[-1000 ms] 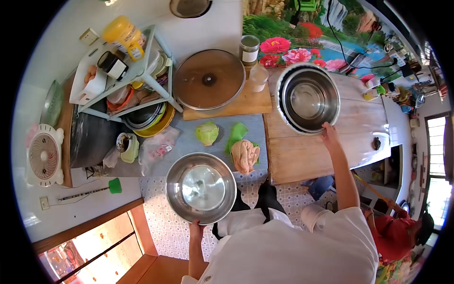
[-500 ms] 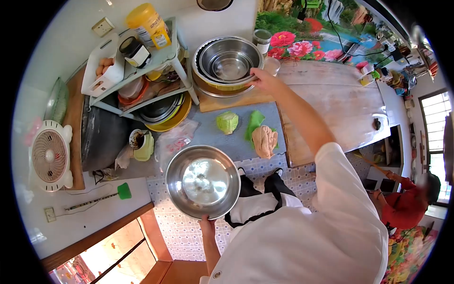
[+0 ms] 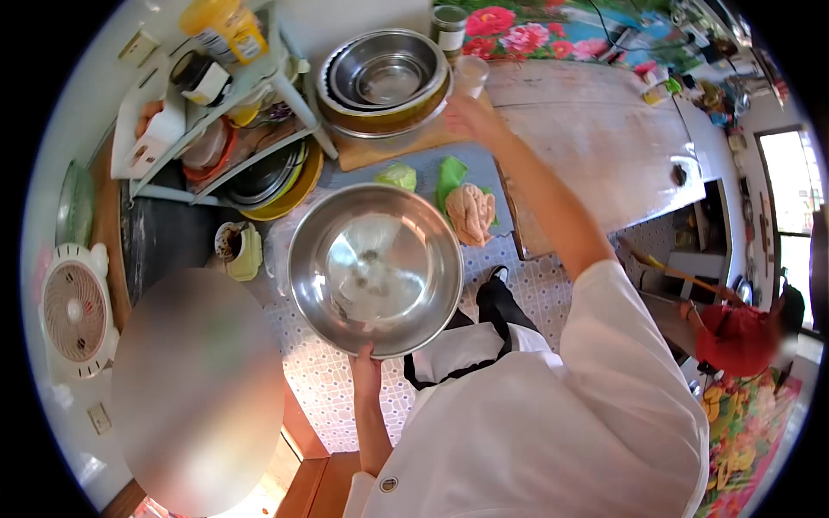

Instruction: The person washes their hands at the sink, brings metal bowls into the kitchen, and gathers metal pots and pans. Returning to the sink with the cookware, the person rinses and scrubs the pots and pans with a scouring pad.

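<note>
Change noted: right hand, motion-blurred, now lies at 4 o'clock of the nested round steel bowls, seemingly off their rim; finger posture cannot be told. Stack sits toward 12 o'clock on the round brown-tinted glass lid. Left hand grasps the wide shiny steel bowl at 6 o'clock; it now partly masks the pale-green round cabbage. Judged: stack set down, one bowl held.
</note>
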